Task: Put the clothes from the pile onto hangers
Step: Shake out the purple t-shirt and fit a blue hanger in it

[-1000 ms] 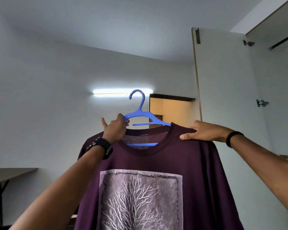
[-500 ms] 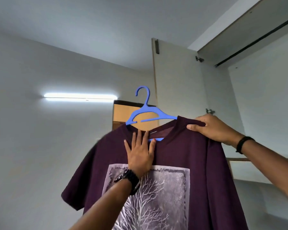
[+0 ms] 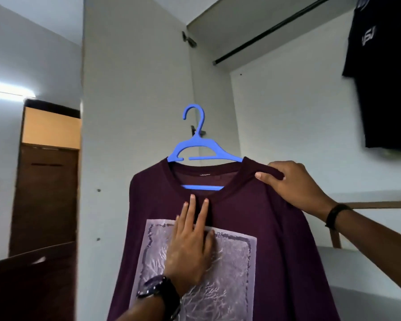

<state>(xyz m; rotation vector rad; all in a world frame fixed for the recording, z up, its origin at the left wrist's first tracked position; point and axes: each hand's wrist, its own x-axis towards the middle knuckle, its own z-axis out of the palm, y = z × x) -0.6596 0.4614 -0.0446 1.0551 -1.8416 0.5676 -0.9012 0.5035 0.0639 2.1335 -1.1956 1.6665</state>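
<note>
I see my left hand (image 3: 190,246) pressed flat, fingers straight, on the maroon T-shirt (image 3: 252,228). My right hand (image 3: 292,184) pinches its shoulder. Blue hanger (image 3: 200,151) sits inside the collar, just above my left fingertips.

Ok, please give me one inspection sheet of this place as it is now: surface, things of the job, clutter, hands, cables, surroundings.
Surface: nothing seen.
Job's things: maroon T-shirt on blue hanger, hook free, not on the rail.
Clutter: nothing seen.
Hands: left hand flat on the shirt's chest; right hand grips its shoulder.
Cables: nothing seen.
Surroundings: open wardrobe door, dark shirt hanging inside, brown door.
</note>
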